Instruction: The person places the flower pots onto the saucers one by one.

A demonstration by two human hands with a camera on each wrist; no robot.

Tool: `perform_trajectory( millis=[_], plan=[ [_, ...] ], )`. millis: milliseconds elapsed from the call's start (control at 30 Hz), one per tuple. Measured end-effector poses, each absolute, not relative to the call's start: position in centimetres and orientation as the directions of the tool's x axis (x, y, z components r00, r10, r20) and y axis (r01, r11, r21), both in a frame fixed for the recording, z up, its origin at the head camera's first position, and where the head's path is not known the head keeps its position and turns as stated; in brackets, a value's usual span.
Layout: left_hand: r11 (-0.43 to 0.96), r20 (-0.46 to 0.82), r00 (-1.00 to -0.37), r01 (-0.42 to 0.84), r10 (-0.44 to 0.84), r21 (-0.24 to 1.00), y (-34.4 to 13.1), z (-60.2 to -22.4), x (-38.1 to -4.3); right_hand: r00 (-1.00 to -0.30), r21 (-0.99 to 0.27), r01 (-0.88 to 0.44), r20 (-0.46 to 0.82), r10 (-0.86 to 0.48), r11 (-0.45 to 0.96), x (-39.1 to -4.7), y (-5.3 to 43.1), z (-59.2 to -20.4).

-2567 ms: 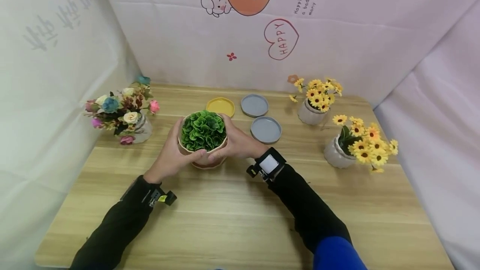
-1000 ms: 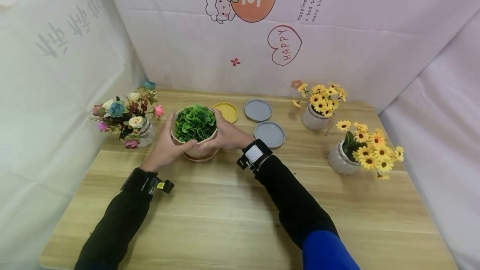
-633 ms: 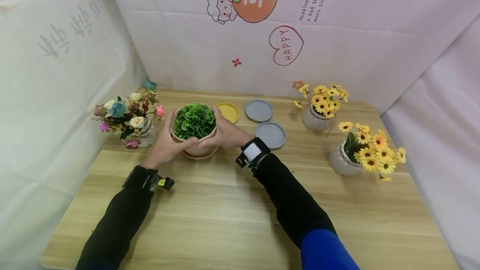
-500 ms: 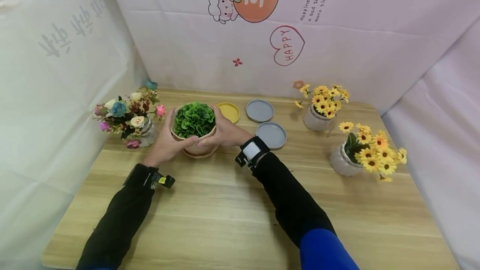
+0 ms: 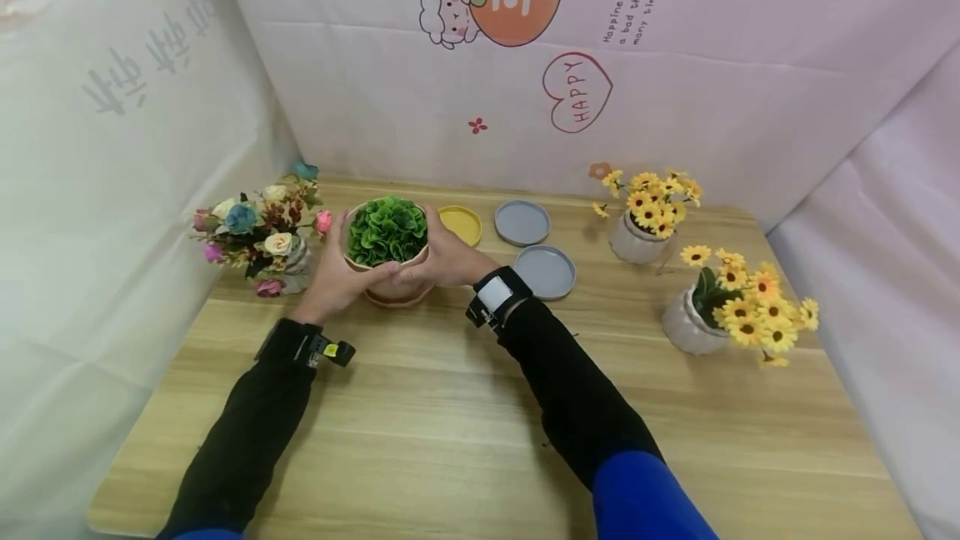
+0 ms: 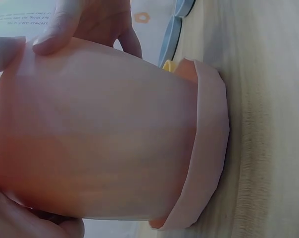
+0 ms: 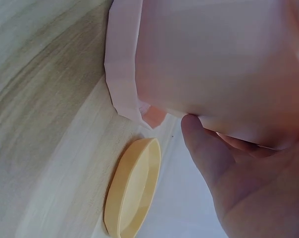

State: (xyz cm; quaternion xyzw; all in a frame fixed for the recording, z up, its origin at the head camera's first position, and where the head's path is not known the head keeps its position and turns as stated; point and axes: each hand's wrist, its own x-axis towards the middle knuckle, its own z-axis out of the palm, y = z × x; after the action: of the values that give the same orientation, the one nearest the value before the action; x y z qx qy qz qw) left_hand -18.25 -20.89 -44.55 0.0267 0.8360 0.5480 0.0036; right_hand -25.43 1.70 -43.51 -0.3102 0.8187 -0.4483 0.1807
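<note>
A pink flowerpot (image 6: 100, 129) with a leafy green plant (image 5: 386, 232) stands upright in a matching pink saucer (image 6: 209, 139), left of the table's middle. My left hand (image 5: 333, 283) holds the pot's left side and my right hand (image 5: 453, 261) its right side. Both thumbs lie across the near side just under the rim, their tips close together. In the right wrist view, fingers (image 7: 204, 148) reach round behind the pot. The saucer sits at the wooden tabletop. Behind my right hand lies a yellow saucer (image 5: 463, 223), partly hidden in the head view.
Two grey saucers (image 5: 522, 222) (image 5: 546, 272) lie right of the yellow one. A white pot of mixed roses (image 5: 258, 232) stands at the left. Two white pots of yellow daisies (image 5: 637, 240) (image 5: 693, 327) stand at the right. White printed cloth (image 5: 360, 90) walls the table's back and sides.
Both hands and the pink pot with its saucer have moved away from me and somewhat left, nearer the roses. The head view has shifted slightly. The grip stays the same.
</note>
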Motion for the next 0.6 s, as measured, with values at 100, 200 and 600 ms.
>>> perform_trajectory(
  millis=[100,200,600],
  plan=[
    [0.38,0.034,-0.998,0.049,0.045,0.924,-20.8,-44.4,-18.4,-0.753,-0.838,-0.33,-0.045,-0.657,0.435,-25.6,1.6,-43.4],
    [0.374,0.047,-0.998,0.058,0.039,0.926,-20.8,-44.4,-18.6,-0.757,-0.837,-0.325,-0.049,-0.652,0.441,-25.8,1.5,-43.3],
    [0.366,0.07,-0.998,0.067,0.006,0.928,-21.0,-44.9,-19.8,-0.782,-0.83,-0.31,-0.054,-0.621,0.463,-26.8,0.6,-43.4]
  ],
)
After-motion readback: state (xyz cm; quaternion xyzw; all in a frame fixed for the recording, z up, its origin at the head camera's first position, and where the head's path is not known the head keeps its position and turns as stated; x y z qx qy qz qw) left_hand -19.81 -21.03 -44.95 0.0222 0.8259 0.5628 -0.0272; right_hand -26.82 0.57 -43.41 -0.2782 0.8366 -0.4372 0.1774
